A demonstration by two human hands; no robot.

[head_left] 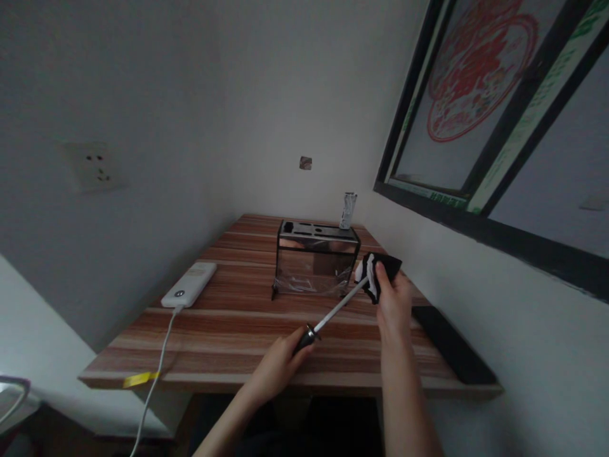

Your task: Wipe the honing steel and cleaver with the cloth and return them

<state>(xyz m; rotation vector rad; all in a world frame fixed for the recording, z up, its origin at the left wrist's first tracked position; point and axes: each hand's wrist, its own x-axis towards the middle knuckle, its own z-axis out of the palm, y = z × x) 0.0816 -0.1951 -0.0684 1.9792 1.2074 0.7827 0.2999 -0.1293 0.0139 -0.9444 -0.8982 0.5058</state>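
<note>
A honing steel point(340, 312) with a black handle and a long pale rod slants up and to the right above the wooden table. My left hand point(278, 363) is closed round its handle. With my right hand point(392, 297) I grip a black and white cloth point(375, 274), which is folded around the far end of the rod, so the tip is hidden. Just behind the rod stands a knife block point(318, 257) with a dark frame, clear sides and a slotted top. A patterned, silvery upright piece point(348, 211) sticks up from the block's right end.
On the striped wooden table point(228, 330), a white power bank point(190, 285) lies at the left, its white cable point(163, 355) hanging over the front edge past yellow tape point(137, 379). A flat black object point(451, 343) lies at the right edge. Walls and a framed window point(476, 95) border the table.
</note>
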